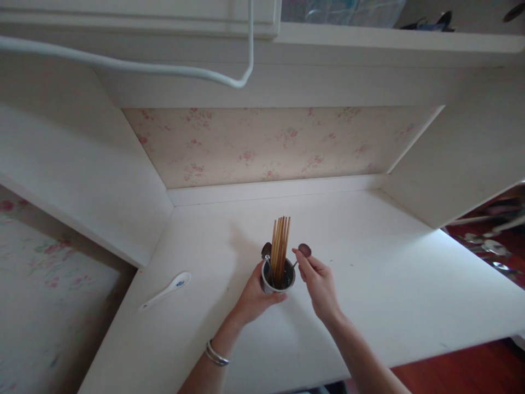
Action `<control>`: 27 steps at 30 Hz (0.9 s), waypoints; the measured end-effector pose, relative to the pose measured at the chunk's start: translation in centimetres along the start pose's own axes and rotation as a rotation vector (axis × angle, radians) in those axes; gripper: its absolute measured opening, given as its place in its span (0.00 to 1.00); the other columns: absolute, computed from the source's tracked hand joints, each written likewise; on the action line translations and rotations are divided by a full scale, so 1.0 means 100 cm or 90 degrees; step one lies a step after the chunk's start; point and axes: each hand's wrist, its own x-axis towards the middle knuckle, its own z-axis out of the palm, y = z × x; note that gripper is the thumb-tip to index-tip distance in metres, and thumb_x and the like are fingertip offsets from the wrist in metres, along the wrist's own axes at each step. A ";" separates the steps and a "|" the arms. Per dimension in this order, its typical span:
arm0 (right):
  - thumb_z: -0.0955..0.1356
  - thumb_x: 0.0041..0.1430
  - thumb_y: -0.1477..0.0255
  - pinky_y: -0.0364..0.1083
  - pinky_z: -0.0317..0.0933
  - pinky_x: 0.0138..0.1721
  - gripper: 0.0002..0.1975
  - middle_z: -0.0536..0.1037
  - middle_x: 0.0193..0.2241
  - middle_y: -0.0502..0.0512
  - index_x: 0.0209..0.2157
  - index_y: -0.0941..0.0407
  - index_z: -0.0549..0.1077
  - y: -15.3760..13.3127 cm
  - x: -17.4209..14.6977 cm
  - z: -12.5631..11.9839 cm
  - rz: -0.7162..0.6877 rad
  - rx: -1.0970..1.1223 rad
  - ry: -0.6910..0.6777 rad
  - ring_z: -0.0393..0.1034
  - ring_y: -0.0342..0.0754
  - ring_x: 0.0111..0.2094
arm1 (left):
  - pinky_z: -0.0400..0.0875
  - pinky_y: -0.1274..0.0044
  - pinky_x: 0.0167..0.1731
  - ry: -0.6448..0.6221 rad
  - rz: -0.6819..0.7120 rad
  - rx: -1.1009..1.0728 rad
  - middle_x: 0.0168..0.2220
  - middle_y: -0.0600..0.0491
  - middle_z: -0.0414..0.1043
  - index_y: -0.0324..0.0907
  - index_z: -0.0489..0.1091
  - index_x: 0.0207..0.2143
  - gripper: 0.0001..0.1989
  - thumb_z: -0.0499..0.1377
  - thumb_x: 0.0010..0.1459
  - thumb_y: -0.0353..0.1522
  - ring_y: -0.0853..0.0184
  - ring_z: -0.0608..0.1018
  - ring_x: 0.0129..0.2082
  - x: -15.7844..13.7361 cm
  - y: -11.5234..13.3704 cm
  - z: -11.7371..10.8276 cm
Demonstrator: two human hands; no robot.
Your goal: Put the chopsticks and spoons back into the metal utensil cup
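Observation:
My left hand (255, 298) is wrapped round a metal cup (268, 288) from its left side. A bundle of wooden chopsticks (280, 246) stands in the cup. One dark-bowled metal spoon (267, 250) leans out over the cup's left rim. My right hand (318, 279) is closed on a second spoon (304, 250) at the right rim, the bowl showing above its fingers. This spoon's thin handle slants down toward the cup; how far its end reaches inside is hard to see. Off to the left, a white ceramic spoon (168, 289) with a blue pattern lies on the desk.
The white desk surface (381, 273) is walled by side panels (463, 120) left and right. Overhead runs a shelf edge (389, 41), and a white cable (164, 68) hangs down in front. Several blurred utensils (492, 246) show beyond the right panel.

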 end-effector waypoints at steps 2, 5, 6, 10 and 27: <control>0.70 0.53 0.53 0.43 0.51 0.24 0.20 0.67 0.19 0.47 0.27 0.58 0.76 0.009 0.001 0.004 0.002 0.001 0.005 0.59 0.43 0.23 | 0.62 0.65 0.56 0.007 0.003 -0.001 0.55 0.46 0.69 0.44 0.61 0.56 0.39 0.72 0.42 0.30 0.56 0.71 0.55 0.000 -0.002 0.000; 0.70 0.54 0.53 0.43 0.53 0.28 0.21 0.70 0.23 0.50 0.25 0.58 0.75 0.020 0.002 0.010 -0.002 0.002 -0.002 0.62 0.45 0.27 | 0.61 0.64 0.57 0.016 0.006 -0.002 0.55 0.45 0.69 0.44 0.61 0.57 0.40 0.72 0.42 0.31 0.55 0.70 0.55 0.001 -0.004 0.000; 0.69 0.54 0.53 0.43 0.53 0.28 0.21 0.71 0.24 0.50 0.25 0.58 0.75 0.022 0.003 0.011 -0.003 -0.001 -0.009 0.61 0.45 0.28 | 0.61 0.64 0.57 0.018 0.006 -0.001 0.55 0.45 0.69 0.44 0.60 0.57 0.40 0.72 0.41 0.31 0.54 0.70 0.55 0.001 -0.004 0.000; 0.68 0.56 0.53 0.43 0.54 0.30 0.21 0.69 0.25 0.50 0.25 0.57 0.75 0.022 0.008 0.015 -0.012 -0.031 -0.045 0.60 0.45 0.28 | 0.61 0.63 0.57 0.023 0.004 0.006 0.54 0.45 0.69 0.43 0.61 0.57 0.40 0.72 0.41 0.31 0.55 0.71 0.55 0.001 -0.005 -0.001; 0.73 0.51 0.58 0.54 0.60 0.54 0.39 0.66 0.58 0.58 0.62 0.49 0.59 0.049 -0.010 -0.006 -0.042 -0.044 -0.211 0.64 0.56 0.56 | 0.65 0.63 0.54 0.043 0.000 0.018 0.53 0.44 0.72 0.43 0.65 0.55 0.37 0.72 0.41 0.33 0.53 0.73 0.52 0.002 0.003 0.007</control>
